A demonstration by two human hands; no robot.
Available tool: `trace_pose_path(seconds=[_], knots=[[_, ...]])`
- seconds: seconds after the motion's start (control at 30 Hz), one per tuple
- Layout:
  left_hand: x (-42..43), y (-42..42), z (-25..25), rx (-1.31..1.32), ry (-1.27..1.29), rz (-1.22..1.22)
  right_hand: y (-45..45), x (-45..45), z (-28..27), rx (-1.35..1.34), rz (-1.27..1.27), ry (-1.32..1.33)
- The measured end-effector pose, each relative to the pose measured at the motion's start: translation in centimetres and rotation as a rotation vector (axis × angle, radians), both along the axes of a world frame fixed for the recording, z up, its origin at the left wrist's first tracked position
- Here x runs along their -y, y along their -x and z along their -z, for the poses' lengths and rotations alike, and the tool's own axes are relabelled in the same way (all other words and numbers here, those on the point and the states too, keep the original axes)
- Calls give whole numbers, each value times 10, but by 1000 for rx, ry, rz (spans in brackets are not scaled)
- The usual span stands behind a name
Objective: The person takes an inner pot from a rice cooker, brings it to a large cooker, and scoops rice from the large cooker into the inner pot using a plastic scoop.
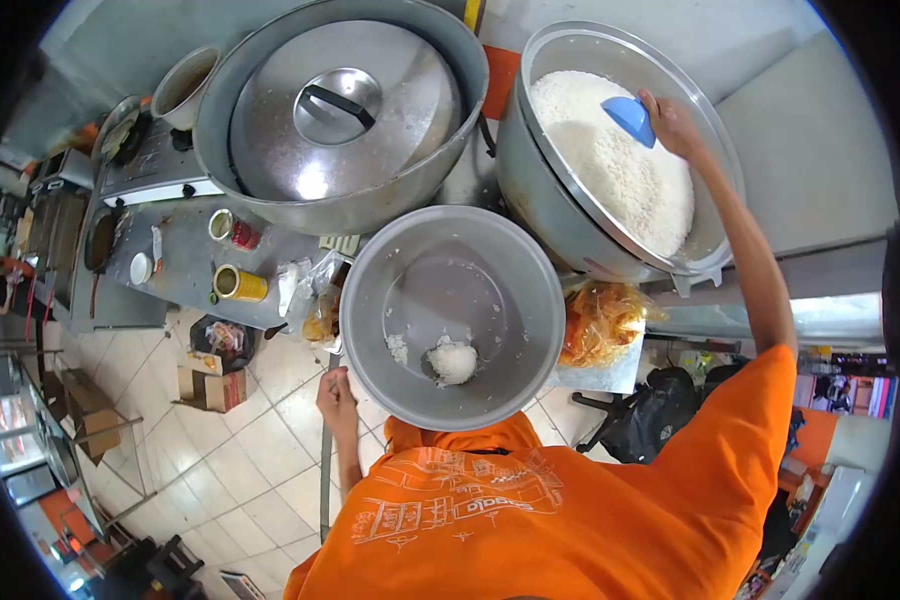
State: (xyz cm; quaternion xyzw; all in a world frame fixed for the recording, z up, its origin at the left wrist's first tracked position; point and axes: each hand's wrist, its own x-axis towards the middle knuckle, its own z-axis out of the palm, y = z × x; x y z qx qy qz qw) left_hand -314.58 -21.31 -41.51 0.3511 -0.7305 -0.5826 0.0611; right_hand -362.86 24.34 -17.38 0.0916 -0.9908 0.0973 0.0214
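Note:
My right hand is closed on a blue scoop, which touches the white rice inside a large metal pot at the upper right. Directly in front of my body is a grey tub, with a clump of rice and a few loose grains at its bottom. Beside the tub's lower left edge is my left hand, its fingers curled in; whether it holds anything is hidden.
A big pot with a metal lid stands upper left. Yellow can, red-labelled can and plastic bags are on the grey counter. An orange-filled bag lies right of the tub. A person is far left.

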Motion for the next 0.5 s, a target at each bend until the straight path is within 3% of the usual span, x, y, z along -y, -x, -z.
trace_pose_path(seconds=[0.03,0.1,0.13,0.17,0.2,0.23,0.3,0.33,0.4,0.43,0.5], knots=[[-19,13,-7,2,15,-22,28,-21,16,2,-22,15],[-55,35,-17,-101,-193,-195,83,-26,47,154,118,-41],[-68,40,-21,-163,-281,-312,63,-1,36,130,-57,-119],[-74,43,-23,-244,-355,-449,139,-53,96,0,-400,-368],[-74,40,-10,-221,-246,-436,173,-93,136,-290,-626,-398],[-71,34,3,-182,-138,-434,172,-83,125,8,-578,-262],[-82,46,-22,-187,157,-484,183,-76,113,523,-317,14],[-80,47,-19,-247,75,-490,160,-48,91,483,-52,-101],[-82,46,-15,-319,3,-550,114,-1,81,249,25,-181],[-85,47,-19,-340,5,-543,125,0,81,507,107,-208],[-84,51,-22,-378,15,-545,128,-6,94,624,256,-169]])
